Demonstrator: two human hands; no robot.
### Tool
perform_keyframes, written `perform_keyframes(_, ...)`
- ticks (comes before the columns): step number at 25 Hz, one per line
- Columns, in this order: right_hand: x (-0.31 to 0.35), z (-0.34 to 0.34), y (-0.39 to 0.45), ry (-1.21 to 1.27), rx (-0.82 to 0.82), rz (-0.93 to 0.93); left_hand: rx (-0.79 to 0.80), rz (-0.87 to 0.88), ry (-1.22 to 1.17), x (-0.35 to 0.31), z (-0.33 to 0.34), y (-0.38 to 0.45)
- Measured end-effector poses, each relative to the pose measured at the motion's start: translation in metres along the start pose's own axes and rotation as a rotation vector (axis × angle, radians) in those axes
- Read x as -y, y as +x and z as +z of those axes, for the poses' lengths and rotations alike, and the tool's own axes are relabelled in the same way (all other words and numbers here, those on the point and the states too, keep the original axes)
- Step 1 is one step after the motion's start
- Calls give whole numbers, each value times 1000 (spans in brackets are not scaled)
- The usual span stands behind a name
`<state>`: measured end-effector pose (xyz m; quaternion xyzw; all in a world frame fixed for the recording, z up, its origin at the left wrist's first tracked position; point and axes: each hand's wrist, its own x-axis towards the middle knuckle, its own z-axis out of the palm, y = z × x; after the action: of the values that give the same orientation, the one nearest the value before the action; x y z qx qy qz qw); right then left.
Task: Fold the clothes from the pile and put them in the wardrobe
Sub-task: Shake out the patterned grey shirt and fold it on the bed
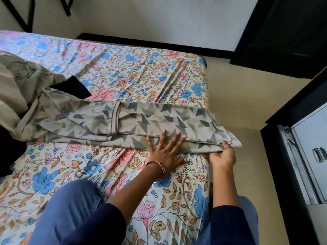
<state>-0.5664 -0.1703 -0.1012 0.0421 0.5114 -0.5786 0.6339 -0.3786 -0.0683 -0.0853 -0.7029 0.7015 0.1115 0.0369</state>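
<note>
A beige garment (141,121) printed with grey and green triangles lies stretched across the floral bed (123,71), folded lengthwise. My left hand (166,152) presses flat on its near edge, fingers spread. My right hand (223,154) pinches the garment's right end, which hangs over the bed's edge. The pile of clothes (19,82) sits at the left, with grey-green and black pieces. The open wardrobe (304,156), with dark frame and grey inside, is at the right.
Beige floor (238,96) runs between the bed and the wardrobe. A dark piece of furniture (286,38) stands at the back right. My knee in blue trousers (70,209) rests on the bed. A white wall lies beyond the bed.
</note>
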Motion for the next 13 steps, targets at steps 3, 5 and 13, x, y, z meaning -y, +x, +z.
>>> perform_keyframes(3,5,16,-13,43,86,-69,-21,107,-127,1,-6,-7)
perform_keyframes(5,8,36,-31,22,151,-180,-24,90,-580,11,-21,-16)
perform_keyframes(13,-101,116,-139,-1250,869,-578,-291,-664,-2025,123,-81,-24)
